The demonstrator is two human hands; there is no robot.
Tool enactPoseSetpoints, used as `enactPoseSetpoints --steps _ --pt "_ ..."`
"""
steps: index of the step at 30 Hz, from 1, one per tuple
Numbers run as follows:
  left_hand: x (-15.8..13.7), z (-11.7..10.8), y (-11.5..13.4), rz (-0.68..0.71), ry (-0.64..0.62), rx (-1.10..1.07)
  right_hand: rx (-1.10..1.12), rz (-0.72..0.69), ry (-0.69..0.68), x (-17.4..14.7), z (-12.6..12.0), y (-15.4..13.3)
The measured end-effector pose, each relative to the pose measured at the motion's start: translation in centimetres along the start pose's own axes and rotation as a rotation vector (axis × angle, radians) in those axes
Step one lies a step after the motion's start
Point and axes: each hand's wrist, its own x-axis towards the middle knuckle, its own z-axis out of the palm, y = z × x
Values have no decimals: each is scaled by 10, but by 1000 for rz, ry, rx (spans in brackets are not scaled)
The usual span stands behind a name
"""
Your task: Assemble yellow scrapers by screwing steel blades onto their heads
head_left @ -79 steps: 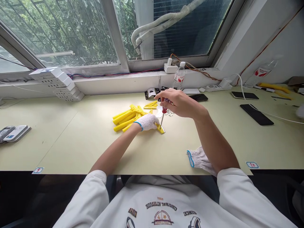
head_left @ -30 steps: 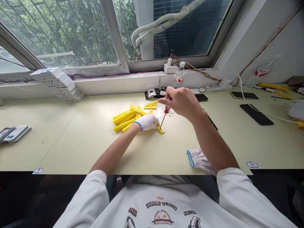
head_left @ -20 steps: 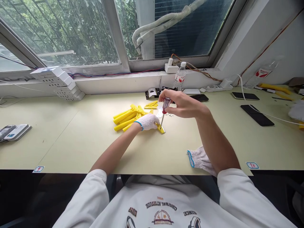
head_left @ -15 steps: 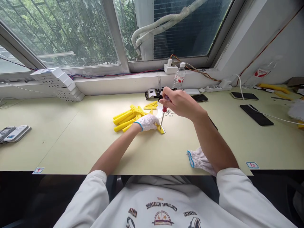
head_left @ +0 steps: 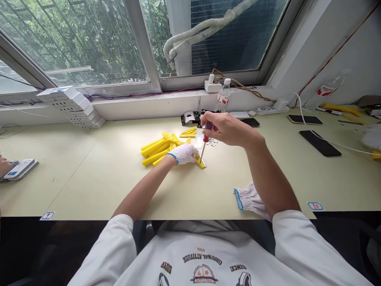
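Note:
My left hand (head_left: 185, 153), in a white knit glove, is closed on a yellow plastic scraper (head_left: 201, 162) and presses its wide head to the table. A thin pale strip runs along the head's edge. My bare right hand (head_left: 228, 128) grips the handle of a screwdriver (head_left: 205, 139) from above. Its shaft slants down, and the tip meets the scraper's head. Several more yellow scrapers (head_left: 154, 150) lie piled beside my left hand. Small yellow parts (head_left: 188, 132) and scattered screws (head_left: 212, 142) lie just behind the hands.
A loose white glove (head_left: 251, 200) lies under my right forearm. Behind stand a water bottle (head_left: 223, 96) and black packets (head_left: 190, 118). Phones (head_left: 320, 143) and a white cable are on the right. Stacked white boxes (head_left: 73, 106) stand at left; another person's hand (head_left: 4, 166) touches devices (head_left: 20, 169).
My right hand has turned slightly around the screwdriver handle, with the wrist and forearm shifted a little right. My left hand stays put. Another person's hand has appeared at the left edge.

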Motion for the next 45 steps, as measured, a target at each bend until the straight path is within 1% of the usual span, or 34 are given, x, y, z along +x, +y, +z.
enactPoseSetpoints --steps 3,6,9,13,16,19,25,27,31,35,36,39,40,42,45 --pt "-1 -1 1 3 2 12 47 -29 12 -3 -5 5" --pt "-2 -2 4 17 6 47 33 -24 89 -8 -15 8" --pt "-4 -6 8 44 -3 112 11 20 169 -14 -25 9" --pt "-9 -12 16 88 21 150 -23 80 207 -18 -33 11" --pt "-10 -12 23 131 28 132 -34 105 211 -19 -33 14" --pt "-8 -8 25 167 -6 126 -47 114 192 -17 -32 16" --pt "-4 0 24 153 -26 152 -73 110 165 -17 -31 20" --pt "-5 -1 24 172 -44 166 -82 156 105 -17 -31 27" --pt "-5 -2 26 187 -71 203 -104 381 -96 -13 -25 58" --pt "-3 -1 24 214 -81 203 -141 580 -150 -4 -11 102" --pt "-2 -1 24 220 -82 203 -132 633 -184 -2 -6 113" --pt "-2 0 22 235 -79 215 -84 778 -438 4 16 139" --pt "-2 0 22 239 -79 217 -111 819 -484 6 25 144" --pt "-3 0 22 241 -80 211 -179 875 -523 11 44 150" --pt "-3 1 23 226 -80 188 -267 902 -555 19 72 151"
